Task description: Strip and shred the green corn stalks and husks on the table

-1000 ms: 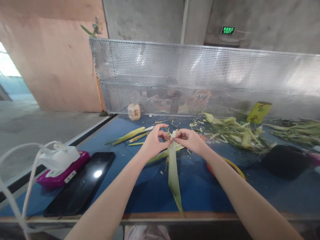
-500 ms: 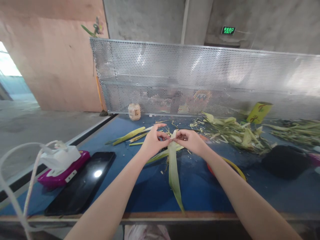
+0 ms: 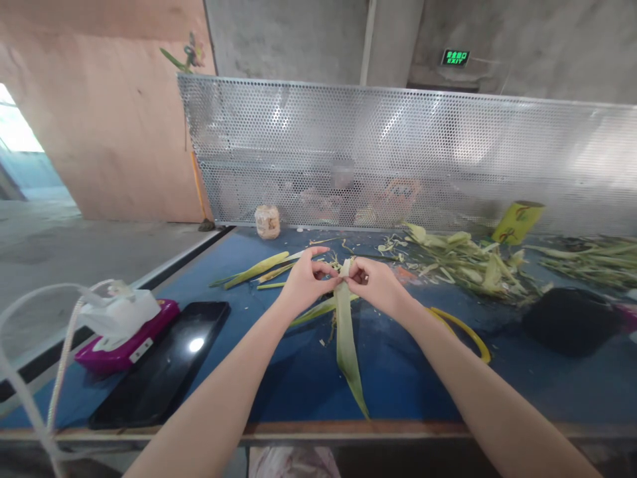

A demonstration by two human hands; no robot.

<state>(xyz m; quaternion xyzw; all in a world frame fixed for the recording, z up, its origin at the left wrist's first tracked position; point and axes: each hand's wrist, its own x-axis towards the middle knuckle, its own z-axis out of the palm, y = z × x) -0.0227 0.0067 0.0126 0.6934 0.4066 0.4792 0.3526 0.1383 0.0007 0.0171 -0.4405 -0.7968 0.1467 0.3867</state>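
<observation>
A long pale-green corn husk hangs between my two hands, its pointed tip toward the table's front edge. My left hand pinches the husk near its upper end from the left, thumb against fingertips. From the other side my right hand pinches it too, fingers curled. Exactly how the fingertips grip it is partly hidden. Under and behind the husk lie another green husk strip and some thin fibres. More husk strips rest to the left of my left hand.
A phone and a purple device with a white charger lie at left. A jar stands by the perforated metal screen. Husk piles, a yellow can, a black object and a yellow ring are at right.
My right hand has shifted slightly and its fingers have curled in more at the husk's upper end. My left hand and the hanging husk stay nearly where they were.
</observation>
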